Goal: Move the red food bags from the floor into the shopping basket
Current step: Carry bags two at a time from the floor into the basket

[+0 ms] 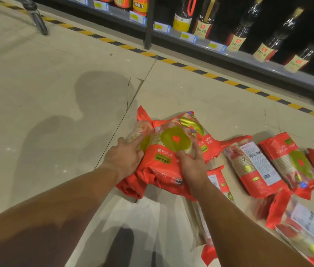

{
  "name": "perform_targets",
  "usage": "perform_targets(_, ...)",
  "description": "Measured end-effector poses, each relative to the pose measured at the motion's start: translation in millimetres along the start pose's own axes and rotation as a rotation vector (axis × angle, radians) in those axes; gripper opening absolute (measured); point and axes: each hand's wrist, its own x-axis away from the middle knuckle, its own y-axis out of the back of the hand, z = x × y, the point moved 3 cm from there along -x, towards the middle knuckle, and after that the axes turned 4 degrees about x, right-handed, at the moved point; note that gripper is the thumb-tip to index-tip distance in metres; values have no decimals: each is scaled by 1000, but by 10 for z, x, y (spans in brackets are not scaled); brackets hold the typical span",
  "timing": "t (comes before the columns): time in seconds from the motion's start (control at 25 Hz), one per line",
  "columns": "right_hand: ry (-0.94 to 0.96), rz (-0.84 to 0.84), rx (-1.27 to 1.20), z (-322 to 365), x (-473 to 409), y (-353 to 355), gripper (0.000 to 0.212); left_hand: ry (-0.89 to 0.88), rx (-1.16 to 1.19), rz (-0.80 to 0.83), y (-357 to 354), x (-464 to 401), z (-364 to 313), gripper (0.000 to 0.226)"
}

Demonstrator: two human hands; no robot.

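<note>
A bundle of red food bags (163, 162) with gold round labels is pressed between both my hands just above the floor. My left hand (125, 157) grips its left side, with the index finger stretched over the top. My right hand (194, 164) clasps its right side. Several more red bags lie on the floor to the right, among them one (252, 166) beside another (291, 160), and one near the bottom right corner (302, 234). One more bag (219, 182) lies partly under my right forearm. No shopping basket is in view.
A store shelf (229, 53) with dark sauce bottles and price tags runs along the top right. Yellow-black hazard tape (171, 61) marks the floor in front of it. A metal leg (36, 18) stands at the top left. Beige floor tiles spread to the left.
</note>
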Motion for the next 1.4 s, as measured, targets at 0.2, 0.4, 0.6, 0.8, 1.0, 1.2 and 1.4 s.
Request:
perform_targets(0.2,108,-46,182,730,774,197,79,100,-184,-91,1147,674,-159,58)
perform_targets(0.4,326,41,541,2417,2246,622,77,157,-260,-186,2684,2176,-751,58)
perform_targets(0.6,522,161,895,4027,3809,992,72,291,-193,-181,4169,3630,-1482,54)
perform_targets(0.8,761,230,1077,5197,5153,1435,72,455,-148,-302,5501,4867,-1995,55)
perform_targets(1.0,970,325,1093,5925,6502,1632,69,651,-18,-563,6561,6236,-2246,48)
perform_targets(1.2,1188,425,1078,6063,7794,1445,68,827,-39,-695,7034,7503,-2086,48)
perform_targets(1.4,1339,561,1076,5796,9087,1130,70,1007,-75,-776,6986,8932,-1696,50)
